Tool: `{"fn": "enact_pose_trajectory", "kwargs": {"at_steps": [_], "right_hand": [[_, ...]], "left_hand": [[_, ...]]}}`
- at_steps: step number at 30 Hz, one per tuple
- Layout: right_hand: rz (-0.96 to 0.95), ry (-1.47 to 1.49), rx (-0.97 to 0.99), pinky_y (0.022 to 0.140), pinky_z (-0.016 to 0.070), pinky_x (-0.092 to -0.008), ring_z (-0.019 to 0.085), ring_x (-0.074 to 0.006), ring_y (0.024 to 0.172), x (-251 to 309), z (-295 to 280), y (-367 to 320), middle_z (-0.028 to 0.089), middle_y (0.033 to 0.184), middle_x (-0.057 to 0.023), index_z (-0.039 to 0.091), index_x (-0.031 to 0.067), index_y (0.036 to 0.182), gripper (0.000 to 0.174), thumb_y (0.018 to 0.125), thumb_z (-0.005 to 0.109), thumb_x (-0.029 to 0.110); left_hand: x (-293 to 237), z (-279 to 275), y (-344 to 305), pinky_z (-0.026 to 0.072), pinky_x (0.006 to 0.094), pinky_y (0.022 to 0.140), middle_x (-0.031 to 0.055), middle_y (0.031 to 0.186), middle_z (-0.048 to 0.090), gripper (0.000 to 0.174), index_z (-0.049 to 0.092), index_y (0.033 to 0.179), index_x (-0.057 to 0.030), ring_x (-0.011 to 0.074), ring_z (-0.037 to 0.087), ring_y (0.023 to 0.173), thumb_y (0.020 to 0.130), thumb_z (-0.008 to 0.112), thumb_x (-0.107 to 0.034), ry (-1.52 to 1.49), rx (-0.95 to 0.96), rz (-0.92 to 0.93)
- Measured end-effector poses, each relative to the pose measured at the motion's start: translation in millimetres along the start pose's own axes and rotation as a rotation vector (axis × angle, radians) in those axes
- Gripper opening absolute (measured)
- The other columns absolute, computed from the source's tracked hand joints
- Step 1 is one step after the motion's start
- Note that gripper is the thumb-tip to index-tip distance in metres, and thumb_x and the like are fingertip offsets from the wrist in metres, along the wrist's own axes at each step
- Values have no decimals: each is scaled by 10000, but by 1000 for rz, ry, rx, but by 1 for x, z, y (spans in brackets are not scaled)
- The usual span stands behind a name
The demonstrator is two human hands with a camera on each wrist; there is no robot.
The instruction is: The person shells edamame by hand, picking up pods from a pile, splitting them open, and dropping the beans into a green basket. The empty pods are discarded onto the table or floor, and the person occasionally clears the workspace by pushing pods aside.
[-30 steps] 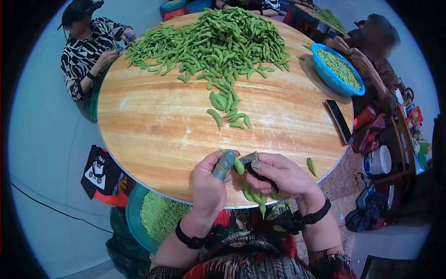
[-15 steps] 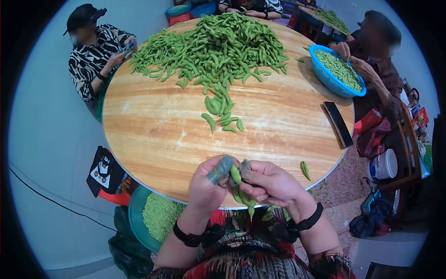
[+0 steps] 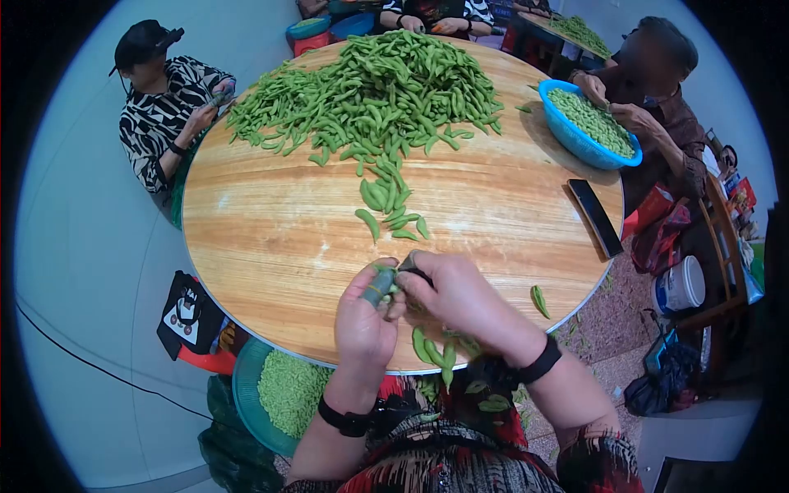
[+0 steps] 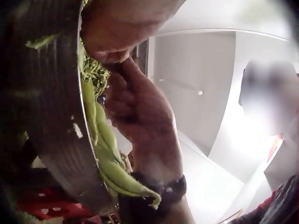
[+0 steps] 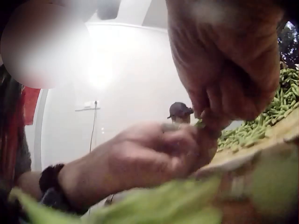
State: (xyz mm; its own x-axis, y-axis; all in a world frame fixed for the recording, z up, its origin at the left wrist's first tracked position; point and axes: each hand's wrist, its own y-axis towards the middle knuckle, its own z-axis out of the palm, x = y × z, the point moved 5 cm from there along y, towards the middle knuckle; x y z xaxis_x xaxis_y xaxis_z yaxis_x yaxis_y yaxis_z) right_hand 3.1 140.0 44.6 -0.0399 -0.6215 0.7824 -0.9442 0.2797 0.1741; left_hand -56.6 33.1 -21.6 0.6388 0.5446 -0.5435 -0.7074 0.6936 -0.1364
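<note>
In the head view my left hand [image 3: 362,329] grips a green edamame pod [image 3: 385,268], mostly hidden by fingers. A grey-green cover with a yellow band [image 3: 378,289] wraps its thumb. My right hand [image 3: 456,296], with a dark cover on the thumb, meets the left fingertips and pinches at this pod. In the right wrist view a bit of green shows where the two hands meet. Several whole pods [image 3: 436,352] lie at the near table edge below the right hand; in the left wrist view these pods [image 4: 110,156] stick out along the rim.
A large heap of pods [image 3: 386,90] covers the far side of the round table [image 3: 271,222], with a trail toward me. At right are a blue basin [image 3: 567,131] of shelled beans and a black phone-like slab [image 3: 595,218]. A green basket [image 3: 251,394] of beans stands below left. Other people sit around.
My right hand has moved left and away from me, onto the left fingertips. The pod that showed between both hands is now mostly covered. The pods at the table edge are more exposed.
</note>
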Motion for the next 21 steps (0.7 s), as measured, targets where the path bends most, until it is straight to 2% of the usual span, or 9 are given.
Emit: {"fn": "enact_pose_trajectory", "kwargs": {"at_steps": [2,4,7,9,12,14,17,19,21], "right_hand": [[23,-20,111,605,458,-459,569,-409,660,-2,-10,21,571,663,-228,589,-2,786,234,825,566,227],[-80,-302,-71,615,468,-423,601,-375,677,-6,-27,42,592,703,-226,587,-11,839,212,830,583,200],[52,-512,17,641,474,-451,600,-401,723,-37,-23,62,613,751,-226,594,-7,867,217,807,588,202],[58,-550,33,654,485,-450,607,-394,721,-43,-16,62,622,759,-218,583,-12,876,205,789,582,174],[99,-590,59,669,496,-450,611,-396,728,-39,-14,54,625,766,-224,571,-25,868,185,763,571,126],[126,-596,57,671,495,-450,609,-405,738,-38,-15,49,619,766,-240,571,-33,850,171,753,566,107],[-1,-307,8,541,477,-371,622,-292,625,-29,-24,31,623,686,-170,580,-16,815,147,769,578,123],[496,468,273,451,386,-254,530,-124,520,-27,-16,7,562,606,-34,595,19,809,137,799,595,155],[477,564,275,444,341,-218,470,-77,515,-20,-11,-8,513,595,8,592,33,801,145,813,604,176]], "left_hand": [[-2,-9,4,464,198,550,102,870,595,211,538,1074,41,144,586,723,878,485,-15,1,43,11],[-4,-1,2,479,212,578,113,900,599,215,544,1074,47,160,587,743,877,486,-14,-4,86,32],[-8,11,-16,485,222,610,111,926,605,216,572,1068,43,168,584,758,882,473,-8,168,-175,-1],[6,23,-35,477,206,674,81,941,612,232,588,1083,33,140,577,801,863,525,-5,597,155,-225],[7,27,-47,451,180,726,37,951,614,294,582,1115,10,104,569,839,823,605,-8,1064,347,-99],[7,27,-45,427,174,695,5,896,603,330,606,1090,-8,66,538,780,770,685,-22,981,255,-77],[-4,26,-36,411,187,648,7,815,580,308,637,1037,-24,67,501,720,737,706,-9,788,48,195],[-24,47,-38,402,201,612,14,773,561,312,653,999,-25,79,475,675,697,720,10,1181,53,588],[-24,44,-38,406,204,598,21,765,561,320,651,1000,-24,87,486,664,689,717,16,1252,87,659]]}}
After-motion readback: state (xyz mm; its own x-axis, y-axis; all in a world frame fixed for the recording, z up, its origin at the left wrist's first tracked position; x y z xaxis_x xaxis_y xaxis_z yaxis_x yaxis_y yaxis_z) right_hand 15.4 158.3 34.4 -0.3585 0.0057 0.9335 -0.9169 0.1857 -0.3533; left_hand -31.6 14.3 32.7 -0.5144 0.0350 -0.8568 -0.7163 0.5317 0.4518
